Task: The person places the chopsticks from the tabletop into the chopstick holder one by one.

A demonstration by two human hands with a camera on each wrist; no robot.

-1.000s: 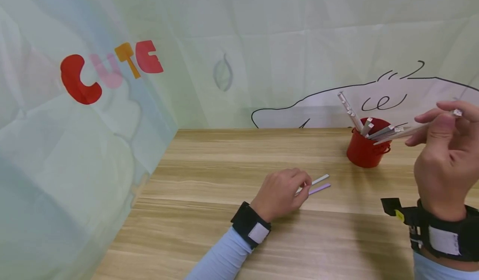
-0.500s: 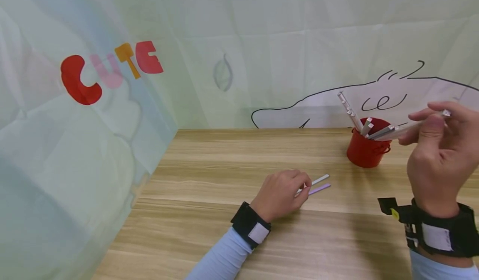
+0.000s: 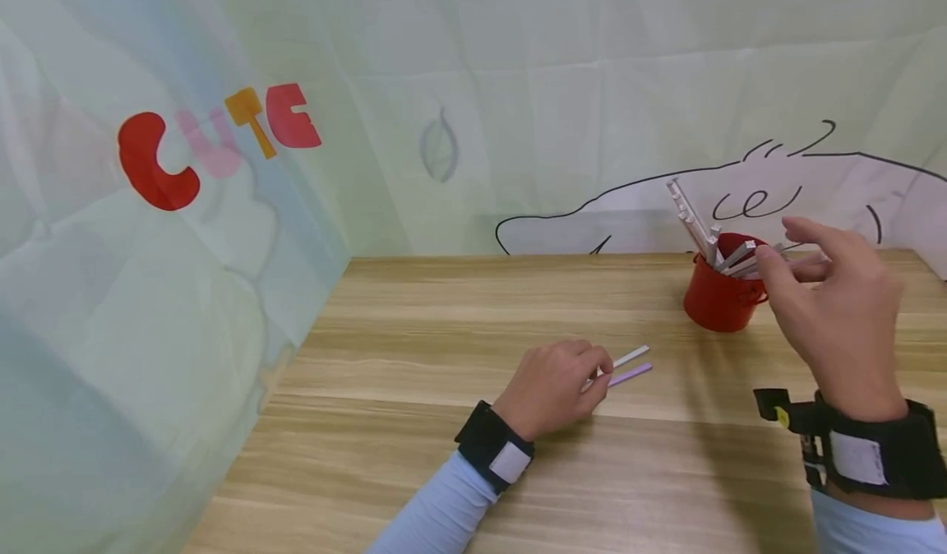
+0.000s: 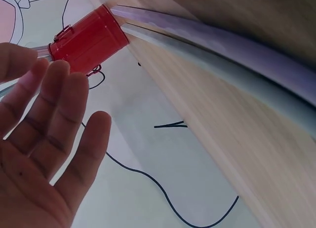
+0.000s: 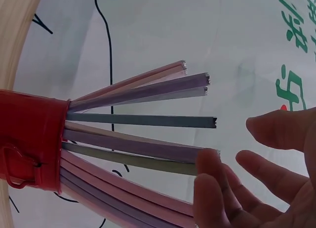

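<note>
My left hand (image 3: 551, 390) rests on the table beside two slim sticks, one pale grey-blue (image 3: 631, 357) and one purple (image 3: 632, 373). In the left wrist view its fingers (image 4: 69, 122) are loosely bent, and the sticks lie apart from them. To the right, a small red bucket (image 3: 713, 303) holds several slim pastel sticks (image 3: 688, 213) that lean out over its rim. Beside the bucket is my right hand (image 3: 843, 316). The right wrist view shows its thumb (image 5: 276, 129) apart from the sticks, while two fingers (image 5: 210, 188) are at the sticks' upper ends; contact is unclear.
A wooden table (image 3: 414, 316) spreads under both hands. Behind it hangs a pale printed cloth (image 3: 473, 126) with line drawings, and another cloth wall on the left carries coloured letters (image 3: 159, 159). The bucket has a wire handle (image 5: 19, 169).
My right hand held a slim stick over the bucket's right side; it has moved left and let go of the stick. Sticks in the bucket have shifted slightly. My left hand has stayed put.
</note>
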